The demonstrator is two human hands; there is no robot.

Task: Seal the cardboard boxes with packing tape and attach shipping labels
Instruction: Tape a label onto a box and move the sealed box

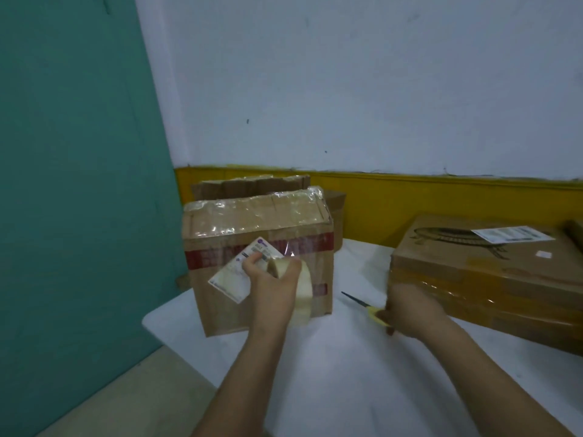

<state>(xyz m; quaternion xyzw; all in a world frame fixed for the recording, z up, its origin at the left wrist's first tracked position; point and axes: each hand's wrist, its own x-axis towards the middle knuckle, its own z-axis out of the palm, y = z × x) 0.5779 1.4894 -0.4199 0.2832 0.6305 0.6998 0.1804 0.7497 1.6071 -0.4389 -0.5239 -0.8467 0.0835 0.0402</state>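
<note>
Leftmost: shipping label [232, 275], thin and limp, pinched with tape roll [301, 291] in left hand [274, 287], fingers curled around both, against upright taped box [262, 257]; label's long axis diagonal, top up-right. Roll light, rigid; best gripped through core. Rightward: scissors [366, 305] flat on tabletop [331, 373], tip up-left, handle under right hand [410, 310]; finger closure indeterminate.

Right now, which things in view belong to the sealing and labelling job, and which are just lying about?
In the job: tape roll and shipping label in the left hand; taped box; scissors under the right hand.
Lying about: labelled flat box; boxes behind.
</note>
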